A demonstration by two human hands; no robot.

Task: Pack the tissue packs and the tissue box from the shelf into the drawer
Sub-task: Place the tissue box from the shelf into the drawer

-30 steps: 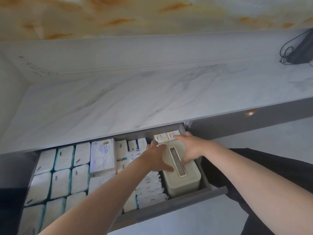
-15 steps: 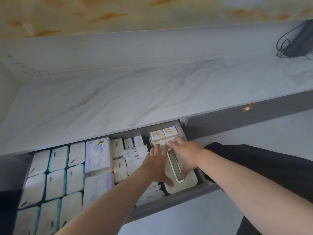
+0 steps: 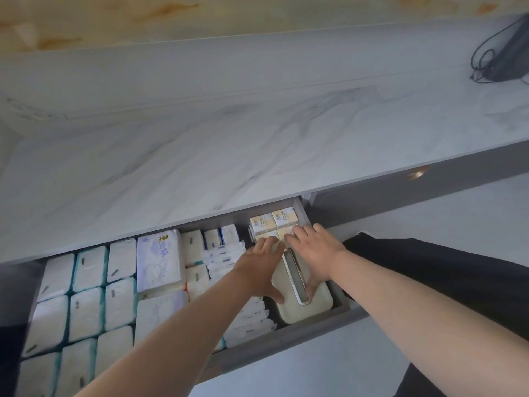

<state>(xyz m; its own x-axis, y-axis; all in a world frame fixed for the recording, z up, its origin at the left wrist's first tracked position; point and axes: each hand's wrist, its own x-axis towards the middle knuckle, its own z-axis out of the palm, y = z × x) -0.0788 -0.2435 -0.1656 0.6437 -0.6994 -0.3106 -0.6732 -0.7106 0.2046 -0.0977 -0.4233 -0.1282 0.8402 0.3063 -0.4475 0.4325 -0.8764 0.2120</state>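
1. From my feed, the tissue box lies flat in the right end of the open drawer, slot side up. Its near end is close to the drawer's front wall.
2. The left hand lies across the box's left side with straight fingers and the thumb spread toward the near end. It presses rather than grips.
3. The right hand lies flat on the far right of the lid, thumb running down beside the slot. Its fingertips reach the small yellow packs at the back corner.
4. I judge both palms are on top to push the box down and back, so it sits below the drawer's rim.
5. The tissue packs fill the left and middle in tight rows, probably stood edge to edge to save room. A larger printed pack sits among them.
6. The marble shelf above shows no packs. A dark device with a cable sits at its far right.
7. By my reading, packing is nearly done. What remains is lifting both hands clear.
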